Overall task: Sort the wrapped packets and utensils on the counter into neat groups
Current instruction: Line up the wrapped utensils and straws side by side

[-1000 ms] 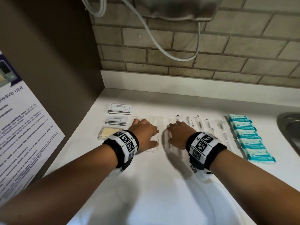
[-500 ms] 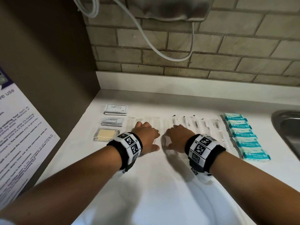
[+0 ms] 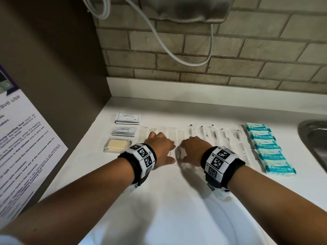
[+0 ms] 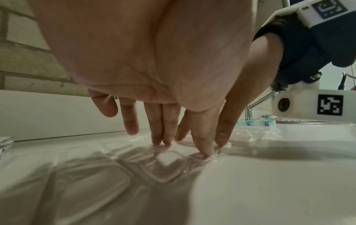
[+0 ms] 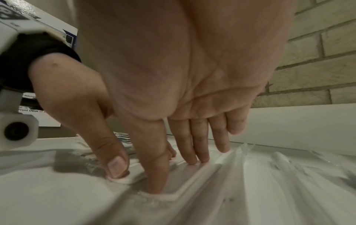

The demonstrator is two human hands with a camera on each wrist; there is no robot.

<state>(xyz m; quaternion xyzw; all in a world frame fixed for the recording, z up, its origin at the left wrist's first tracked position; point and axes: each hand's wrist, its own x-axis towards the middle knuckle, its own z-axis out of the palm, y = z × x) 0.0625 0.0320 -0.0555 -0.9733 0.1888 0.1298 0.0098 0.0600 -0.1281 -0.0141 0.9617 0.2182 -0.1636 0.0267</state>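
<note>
Two hands down flat on the row of clear-wrapped utensils [image 3: 177, 137] at mid-counter, side by side and nearly touching. Left hand [image 3: 160, 149] spread, fingers straight, fingertips [image 4: 161, 140] pressing the film of the clear sleeves; grasping nothing. Right hand [image 3: 194, 150] likewise released, fingers extended, thumb and index fingertips [image 5: 157, 182] pushing down on a flat white piece inside its wrapper.

Measured from that utensil row: just left, a column of three small stacks — shampoo sachets [image 3: 127, 118] farthest back, toothpaste sachets [image 3: 124, 131] in the middle, soap packet [image 3: 116, 146] nearest. Continuing right, more sleeves holding dark-tipped pieces [image 3: 214, 137], contents too faint to name. Beyond those, teal-and-white packets [image 3: 265, 147] overlapped in a tidy line toward the sink [image 3: 315, 138].

Judged nearly finished: every kind already gathered with its own, edges roughly parallel on the counter [image 3: 159, 200]. Seemingly left: squaring and evening out the clear sleeves under the palms, perhaps closing the seam between the two halves of the row. Slippery film likely to slide or fan under pressure.
</note>
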